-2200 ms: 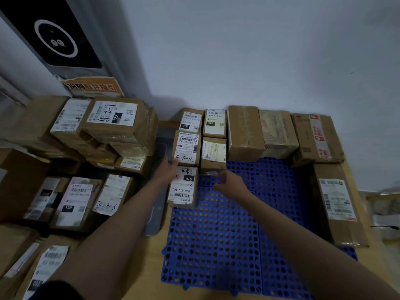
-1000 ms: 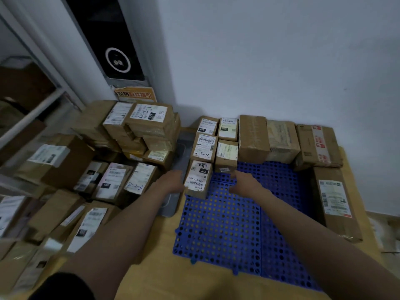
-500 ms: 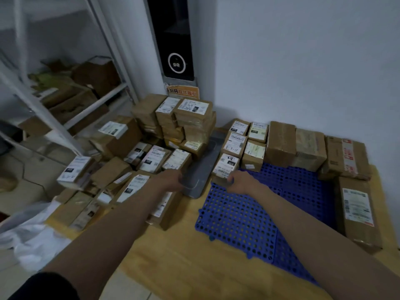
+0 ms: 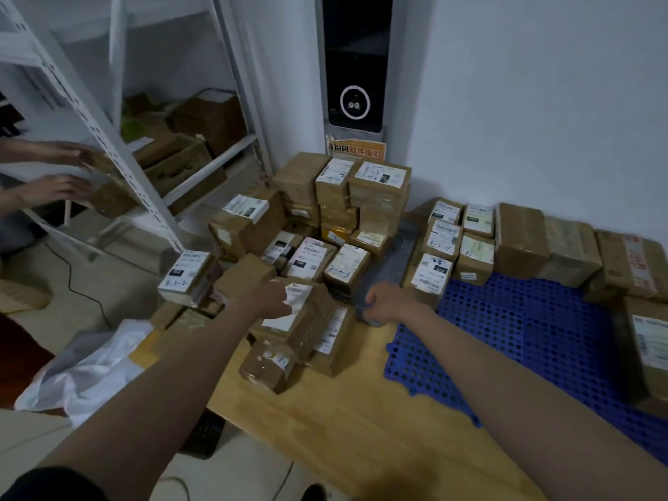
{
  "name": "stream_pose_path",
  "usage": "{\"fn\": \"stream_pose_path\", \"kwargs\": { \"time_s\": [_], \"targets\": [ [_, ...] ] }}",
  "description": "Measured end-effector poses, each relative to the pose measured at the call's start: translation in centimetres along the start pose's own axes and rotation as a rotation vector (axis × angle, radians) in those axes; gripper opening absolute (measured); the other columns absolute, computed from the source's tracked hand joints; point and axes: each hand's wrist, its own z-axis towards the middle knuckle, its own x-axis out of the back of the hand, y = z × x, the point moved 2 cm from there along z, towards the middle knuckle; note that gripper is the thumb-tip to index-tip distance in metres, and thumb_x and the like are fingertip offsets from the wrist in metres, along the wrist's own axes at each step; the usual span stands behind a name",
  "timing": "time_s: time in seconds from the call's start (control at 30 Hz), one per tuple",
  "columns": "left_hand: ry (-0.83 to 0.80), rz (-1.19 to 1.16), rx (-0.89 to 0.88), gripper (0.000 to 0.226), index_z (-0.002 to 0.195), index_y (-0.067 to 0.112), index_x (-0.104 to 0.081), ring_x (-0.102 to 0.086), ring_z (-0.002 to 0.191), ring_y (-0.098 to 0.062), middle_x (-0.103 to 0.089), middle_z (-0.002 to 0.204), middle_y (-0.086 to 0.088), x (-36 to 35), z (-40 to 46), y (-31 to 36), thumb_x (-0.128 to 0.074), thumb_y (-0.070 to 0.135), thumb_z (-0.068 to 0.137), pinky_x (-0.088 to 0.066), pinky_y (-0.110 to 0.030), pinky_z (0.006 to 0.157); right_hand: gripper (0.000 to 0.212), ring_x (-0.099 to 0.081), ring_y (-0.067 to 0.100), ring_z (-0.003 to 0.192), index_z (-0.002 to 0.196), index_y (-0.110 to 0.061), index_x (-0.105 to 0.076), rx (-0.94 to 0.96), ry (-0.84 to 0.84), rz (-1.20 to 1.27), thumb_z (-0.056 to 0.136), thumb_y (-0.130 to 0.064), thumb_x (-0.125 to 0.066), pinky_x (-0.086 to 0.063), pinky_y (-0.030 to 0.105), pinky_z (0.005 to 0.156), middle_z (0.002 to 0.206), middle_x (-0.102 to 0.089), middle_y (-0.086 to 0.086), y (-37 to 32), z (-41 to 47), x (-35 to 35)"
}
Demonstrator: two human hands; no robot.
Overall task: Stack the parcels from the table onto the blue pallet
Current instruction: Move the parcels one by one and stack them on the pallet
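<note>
Two hands were out: the left hand [image 4: 269,297] touched a box [image 4: 294,321] near the surface's left edge, fingers hidden, probably choosing; the right hand [image 4: 386,301] hung curled, holding nothing, beside the blue pallet [image 4: 513,338].

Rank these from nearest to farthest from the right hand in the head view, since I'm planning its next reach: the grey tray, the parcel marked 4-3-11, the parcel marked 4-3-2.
From the right hand:
1. Grey tray, directly at it.
2. Parcel marked 4-3-11, behind, on the pallet's left edge.
3. Parcel marked 4-3-2, far left.

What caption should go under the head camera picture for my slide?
Left hand reaches a labelled parcel in the table pile, right hand beside the half-filled blue pallet.
</note>
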Motion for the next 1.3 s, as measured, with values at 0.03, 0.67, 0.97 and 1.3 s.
{"fn": "stream_pose_path", "kwargs": {
  "time_s": [0.03, 0.67, 0.97, 1.3],
  "targets": [
    [-0.020, 0.004, -0.002, 0.047, 0.141, 0.008, -0.042, -0.055, 0.104, -0.026, -0.055, 0.123, -0.013, -0.3, 0.0, -1.2, -0.048, 0.030, 0.100, -0.042, -0.033, 0.083, 0.027, -0.039, 0.016, 0.055, 0.069, -0.013, -0.043, -0.015, -0.001, 0.024, 0.090, -0.015, -0.059, -0.032, 0.033, 0.056, 0.065, -0.036, 0.003, -1.1, 0.5, -0.9],
    [-0.084, -0.436, -0.079, 0.097, 0.143, 0.018, -0.038, -0.054, 0.123, -0.024, -0.052, 0.138, -0.004, -5.0, 2.1, -6.8, -0.085, 0.054, 0.065, -0.050, -0.037, 0.097, 0.081, -0.061, 0.020, 0.109, 0.140, -0.039, -0.044, -0.166, -0.064, 0.608, 0.069, -0.060, -0.076, -0.061, 0.034, 0.070, 0.131, -0.055, -0.007, -9.6, 3.5, -12.9],
    [-0.015, -0.393, -0.190, 0.082, 0.136, 0.018, -0.047, -0.056, 0.117, -0.022, -0.058, 0.130, -0.001, -4.0, 0.3, -4.0, -0.089, 0.033, 0.068, -0.051, -0.033, 0.094, 0.101, -0.048, 0.020, 0.130, 0.142, -0.032, -0.044, -0.079, 0.062, 0.490, 0.050, -0.051, -0.080, -0.043, 0.038, 0.108, 0.138, -0.052, -0.004, -7.2, 3.8, -12.7],
    [0.019, -0.287, -0.296, 0.083, 0.138, 0.019, -0.041, -0.048, 0.126, -0.023, -0.049, 0.132, 0.002, -0.9, -0.6, 2.7, -0.087, 0.027, 0.069, -0.045, -0.035, 0.101, 0.081, -0.054, 0.022, 0.124, 0.139, -0.027, -0.052, -0.162, 0.191, 0.538, 0.063, -0.029, -0.080, -0.047, 0.037, 0.104, 0.132, -0.057, 0.001, -3.3, -0.1, -8.4]
  ]
}}
